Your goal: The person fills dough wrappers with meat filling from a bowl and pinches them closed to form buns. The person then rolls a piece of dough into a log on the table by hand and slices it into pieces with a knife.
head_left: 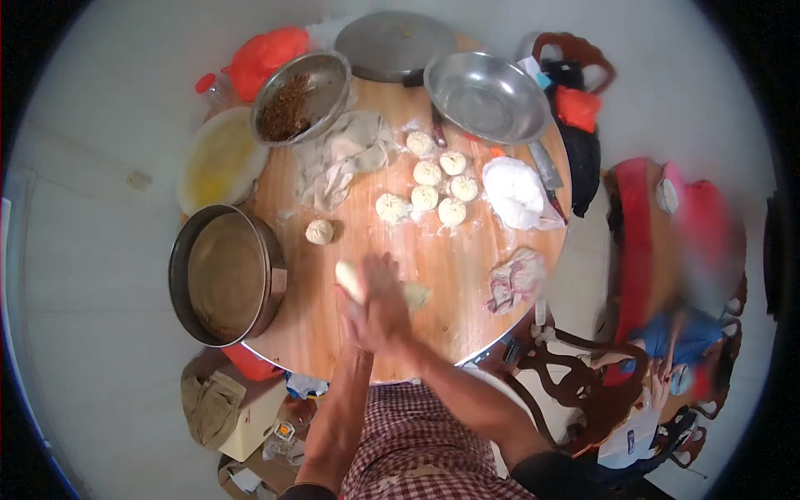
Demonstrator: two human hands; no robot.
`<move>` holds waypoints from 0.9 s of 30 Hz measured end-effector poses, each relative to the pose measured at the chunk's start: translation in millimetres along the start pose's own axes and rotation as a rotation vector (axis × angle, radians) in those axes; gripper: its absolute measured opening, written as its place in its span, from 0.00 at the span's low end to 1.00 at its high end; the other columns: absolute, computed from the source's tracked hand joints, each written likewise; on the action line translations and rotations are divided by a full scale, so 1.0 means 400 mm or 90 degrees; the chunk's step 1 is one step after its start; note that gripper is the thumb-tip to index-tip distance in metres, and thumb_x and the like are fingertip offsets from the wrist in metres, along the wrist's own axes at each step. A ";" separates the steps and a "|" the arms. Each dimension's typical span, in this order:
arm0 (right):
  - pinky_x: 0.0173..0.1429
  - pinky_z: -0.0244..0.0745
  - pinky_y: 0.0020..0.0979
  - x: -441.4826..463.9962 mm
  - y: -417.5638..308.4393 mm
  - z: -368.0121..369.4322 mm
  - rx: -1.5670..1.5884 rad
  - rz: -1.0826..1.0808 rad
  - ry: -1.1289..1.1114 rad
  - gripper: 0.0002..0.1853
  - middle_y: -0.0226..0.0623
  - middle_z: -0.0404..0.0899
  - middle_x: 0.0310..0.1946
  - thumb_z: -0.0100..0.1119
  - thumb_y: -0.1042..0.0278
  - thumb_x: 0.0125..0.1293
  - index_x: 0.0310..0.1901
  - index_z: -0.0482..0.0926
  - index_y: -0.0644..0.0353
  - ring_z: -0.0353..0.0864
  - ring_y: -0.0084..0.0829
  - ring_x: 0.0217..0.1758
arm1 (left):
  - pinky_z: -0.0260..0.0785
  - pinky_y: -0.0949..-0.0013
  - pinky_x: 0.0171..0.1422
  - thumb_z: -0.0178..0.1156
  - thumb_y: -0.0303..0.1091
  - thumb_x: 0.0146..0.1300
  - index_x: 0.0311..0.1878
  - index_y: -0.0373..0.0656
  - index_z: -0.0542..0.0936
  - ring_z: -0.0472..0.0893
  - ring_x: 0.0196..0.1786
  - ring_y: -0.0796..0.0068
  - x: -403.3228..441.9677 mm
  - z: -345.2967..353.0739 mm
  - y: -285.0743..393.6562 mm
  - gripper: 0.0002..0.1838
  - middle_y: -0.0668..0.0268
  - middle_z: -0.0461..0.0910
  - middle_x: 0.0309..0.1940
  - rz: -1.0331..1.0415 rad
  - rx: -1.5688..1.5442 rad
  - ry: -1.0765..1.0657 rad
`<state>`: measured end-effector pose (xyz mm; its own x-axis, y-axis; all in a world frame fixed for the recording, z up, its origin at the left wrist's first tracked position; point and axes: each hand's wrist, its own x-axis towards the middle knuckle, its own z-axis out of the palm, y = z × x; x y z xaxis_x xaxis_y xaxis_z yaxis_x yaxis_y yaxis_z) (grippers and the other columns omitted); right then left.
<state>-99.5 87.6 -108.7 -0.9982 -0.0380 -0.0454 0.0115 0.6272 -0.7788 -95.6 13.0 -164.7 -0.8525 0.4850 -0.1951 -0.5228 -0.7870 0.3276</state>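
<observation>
Near the front of the round wooden table, my hands are pressed together around a pale piece of dough (pixel 350 282). My left hand (pixel 354 327) cups it from the left. Laid over it from the right is my right hand (pixel 386 310), its fingers a little blurred. Part of the dough is hidden between the palms. A flat, pale greenish piece (pixel 416 295) lies just right of my hands; its kind is unclear. Beyond them sits one pleated bun (pixel 319 232), and farther back is a group of several pleated buns (pixel 425 198) on floured wood.
A steamer-like round pan (pixel 273 287) stands at the left. Behind are a bowl of brown filling (pixel 286 112), a crumpled cloth (pixel 337 158) and a metal basin (pixel 487 96). To the right lie a white bag (pixel 512 193), a knife (pixel 546 167) and a bundled cloth (pixel 517 281).
</observation>
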 end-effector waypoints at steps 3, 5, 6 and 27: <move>0.83 0.40 0.60 -0.126 0.002 0.090 0.078 -0.149 0.029 0.41 0.69 0.51 0.77 0.48 0.48 0.75 0.77 0.52 0.73 0.45 0.66 0.82 | 0.48 0.49 0.84 0.38 0.76 0.70 0.84 0.53 0.47 0.53 0.83 0.59 0.034 -0.020 -0.054 0.49 0.66 0.47 0.84 0.126 0.078 0.002; 0.82 0.40 0.62 -0.051 0.024 0.063 -0.008 -0.117 0.048 0.41 0.67 0.52 0.77 0.47 0.46 0.76 0.77 0.51 0.73 0.46 0.65 0.82 | 0.48 0.49 0.84 0.39 0.76 0.69 0.84 0.53 0.47 0.53 0.83 0.59 0.047 -0.038 -0.078 0.50 0.65 0.47 0.84 0.212 0.138 0.004; 0.83 0.40 0.61 0.004 0.044 0.045 -0.103 -0.090 0.081 0.42 0.66 0.53 0.77 0.48 0.46 0.76 0.77 0.52 0.73 0.47 0.63 0.83 | 0.48 0.48 0.85 0.39 0.77 0.69 0.84 0.53 0.47 0.53 0.83 0.59 0.045 -0.041 -0.077 0.50 0.65 0.46 0.84 0.255 0.169 0.004; 0.84 0.41 0.58 0.079 0.197 0.004 -0.101 -0.144 0.022 0.35 0.66 0.55 0.76 0.40 0.57 0.75 0.78 0.52 0.69 0.50 0.62 0.82 | 0.44 0.41 0.84 0.41 0.74 0.70 0.80 0.60 0.60 0.56 0.82 0.56 -0.049 -0.012 -0.071 0.42 0.66 0.57 0.81 0.042 -0.215 0.121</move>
<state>-130.1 134.4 -172.6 -0.9757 -0.1660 0.1427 -0.2188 0.7200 -0.6586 -64.3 23.9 -174.7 -0.8532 0.3751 -0.3624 -0.4123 -0.9106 0.0282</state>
